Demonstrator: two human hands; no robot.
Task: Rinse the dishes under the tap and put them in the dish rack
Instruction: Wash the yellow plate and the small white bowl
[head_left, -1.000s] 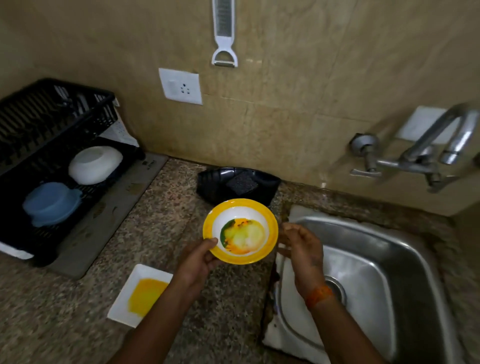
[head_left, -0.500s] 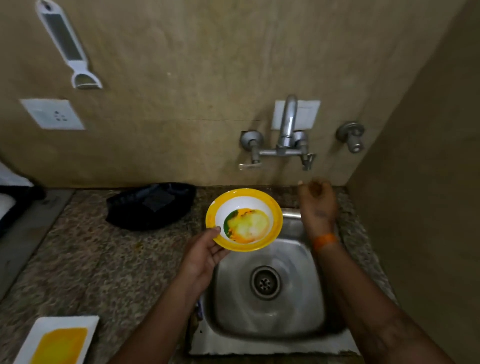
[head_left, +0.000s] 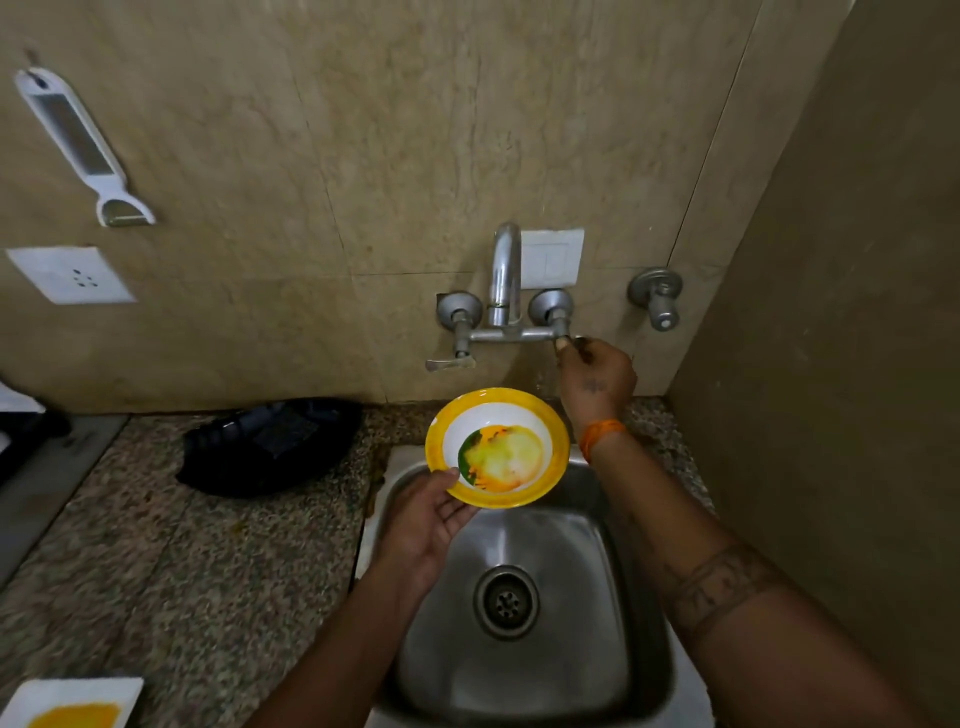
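Left grip (head_left: 426, 514) pinches the yellow-rimmed bowl (head_left: 497, 448) above the sink (head_left: 613, 519); right grip (head_left: 597, 376), arm outstretched, pinches the tap handle (head_left: 563, 340).

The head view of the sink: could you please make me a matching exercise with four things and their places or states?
Things:
1. bowl
2. right hand
3. square plate
4. peeler

Places or states:
A. hangs on the wall
B. lies on the counter, bottom left
C. held over the sink by the left hand
D. grips the right tap handle

Pairs: 1-C, 2-D, 3-B, 4-A
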